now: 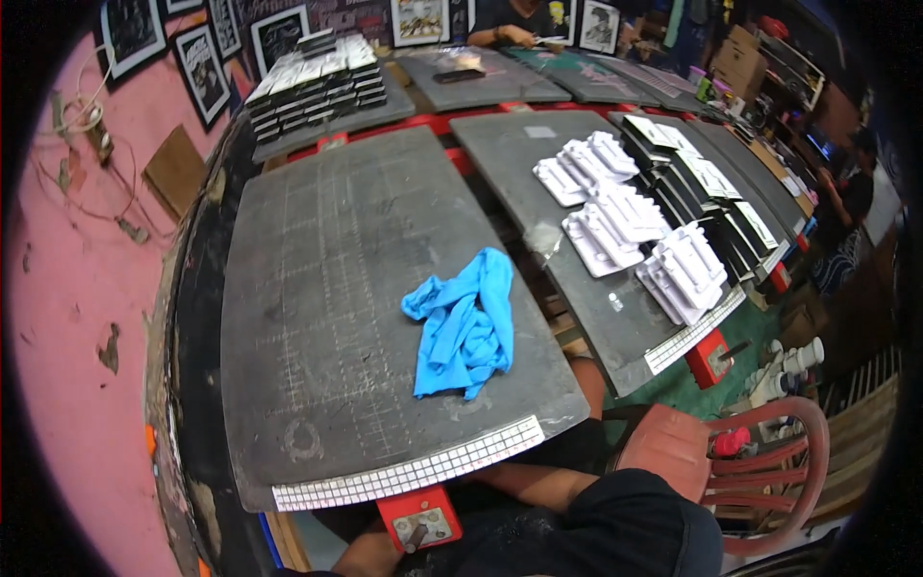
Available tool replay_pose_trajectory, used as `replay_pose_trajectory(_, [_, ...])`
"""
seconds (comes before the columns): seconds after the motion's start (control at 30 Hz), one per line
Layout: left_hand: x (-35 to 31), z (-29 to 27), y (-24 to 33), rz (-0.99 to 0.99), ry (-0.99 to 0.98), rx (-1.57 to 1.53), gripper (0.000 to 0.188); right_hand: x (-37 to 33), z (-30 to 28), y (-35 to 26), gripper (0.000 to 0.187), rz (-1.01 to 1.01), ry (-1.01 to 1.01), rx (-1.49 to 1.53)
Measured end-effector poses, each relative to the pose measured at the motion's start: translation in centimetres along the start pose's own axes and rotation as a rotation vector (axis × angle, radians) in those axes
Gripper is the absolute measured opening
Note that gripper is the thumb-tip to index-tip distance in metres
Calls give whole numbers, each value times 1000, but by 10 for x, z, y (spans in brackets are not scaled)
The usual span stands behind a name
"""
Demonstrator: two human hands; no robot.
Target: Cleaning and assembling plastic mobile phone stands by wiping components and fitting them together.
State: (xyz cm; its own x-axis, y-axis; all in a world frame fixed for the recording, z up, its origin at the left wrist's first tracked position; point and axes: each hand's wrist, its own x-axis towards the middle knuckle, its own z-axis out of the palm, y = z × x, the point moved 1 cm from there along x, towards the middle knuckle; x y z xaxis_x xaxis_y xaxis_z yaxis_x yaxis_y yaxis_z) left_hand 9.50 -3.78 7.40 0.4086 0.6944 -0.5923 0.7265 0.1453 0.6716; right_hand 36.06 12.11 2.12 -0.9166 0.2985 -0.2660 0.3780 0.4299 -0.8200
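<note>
A crumpled blue cloth (471,327) lies on the dark grey board (317,260) right before me. Both of my hands are out of sight below the near edge of this board. Only my forearms show at the bottom of the view, the right one reaching in under the edge. A strip of white grid tape (413,476) runs along that edge. Under it juts a red metal bracket (420,517) with a bolt.
On the board to the right sit white moulded trays (625,226) beside stacked black-and-white boxes (711,178). More boxes (317,87) are piled at the far left. A red plastic chair (673,447) stands at my right. One person (514,24) is across the tables, another (846,192) at far right.
</note>
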Motion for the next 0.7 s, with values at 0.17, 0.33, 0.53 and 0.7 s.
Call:
replay_pose_trajectory(0.17, [4, -31, 41, -122, -195, 121, 54, 33, -2, -29, 57, -43, -21, 5])
replay_pose_trajectory(0.33, [22, 15, -12, -74, -226, 115, 53, -22, 24, -20, 61, -5, 55, -41])
replay_pose_trajectory(0.53, [108, 28, -3, 139, -282, 231, 52, -97, 10, -4, 66, 165, 281, -181])
replay_pose_trajectory(0.7, [138, 38, 3, 234, -303, 303, 51, -147, -60, -88, 36, -12, -21, 211])
